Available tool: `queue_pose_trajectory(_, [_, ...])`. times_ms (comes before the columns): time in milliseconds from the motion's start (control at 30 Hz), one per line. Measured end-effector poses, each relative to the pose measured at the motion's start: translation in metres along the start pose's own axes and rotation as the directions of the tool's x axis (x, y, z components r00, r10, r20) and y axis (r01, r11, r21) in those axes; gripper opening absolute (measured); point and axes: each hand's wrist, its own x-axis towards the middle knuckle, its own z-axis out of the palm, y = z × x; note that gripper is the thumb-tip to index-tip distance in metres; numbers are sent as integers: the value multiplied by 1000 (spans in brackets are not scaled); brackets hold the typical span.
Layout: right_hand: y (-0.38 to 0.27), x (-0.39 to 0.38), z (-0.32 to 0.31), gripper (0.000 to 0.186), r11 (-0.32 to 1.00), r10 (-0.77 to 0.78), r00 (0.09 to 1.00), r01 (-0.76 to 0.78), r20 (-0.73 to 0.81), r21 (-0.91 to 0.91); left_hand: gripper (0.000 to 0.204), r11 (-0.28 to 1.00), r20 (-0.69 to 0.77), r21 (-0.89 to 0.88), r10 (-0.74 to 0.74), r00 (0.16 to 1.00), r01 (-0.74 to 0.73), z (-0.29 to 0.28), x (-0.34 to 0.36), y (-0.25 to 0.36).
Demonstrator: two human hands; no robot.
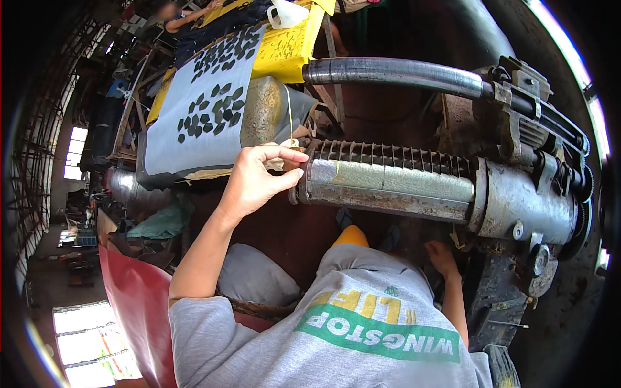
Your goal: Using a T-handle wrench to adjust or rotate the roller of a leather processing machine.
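My left hand (253, 178) is at the free end of a metal machine arm (394, 184), thumb and forefinger curled toward each other by its rim. Whatever lies between the fingertips is too small to make out. Just behind the fingers, a small pale piece (291, 143) hangs on a thin yellowish cord (289, 113). The arm has a smooth metal face and a row of thin ribs along its far side. My right hand (441, 257) hangs low beside my body, below the machine, holding nothing I can see; its fingers look loosely extended.
A grey sheet (169, 152) carrying several small dark leaf-shaped pieces (217, 110) covers a table with yellow sheeting (278, 55). A curved metal bar (394, 70) runs above the machine arm. Red sheet material (132, 294) stands at the left. Another person (174, 19) is at the far left.
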Motion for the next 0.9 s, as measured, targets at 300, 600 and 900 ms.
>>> queue_pose_trajectory(300, [9, 8, 18, 23, 999, -53, 996, 53, -71, -7, 24, 991, 47, -87, -102, 994, 106, 1, 3, 5])
queue_pose_trajectory(600, [8, 2, 9, 22, 1000, 10, 997, -9, -80, 15, 25, 974, 35, -187, -122, 992, 127, 4, 2, 8])
queue_pose_trajectory(900, [-1, 7, 3, 23, 1000, 18, 998, -17, -59, 12, 26, 960, 41, -250, -117, 992, 123, 5, 4, 2])
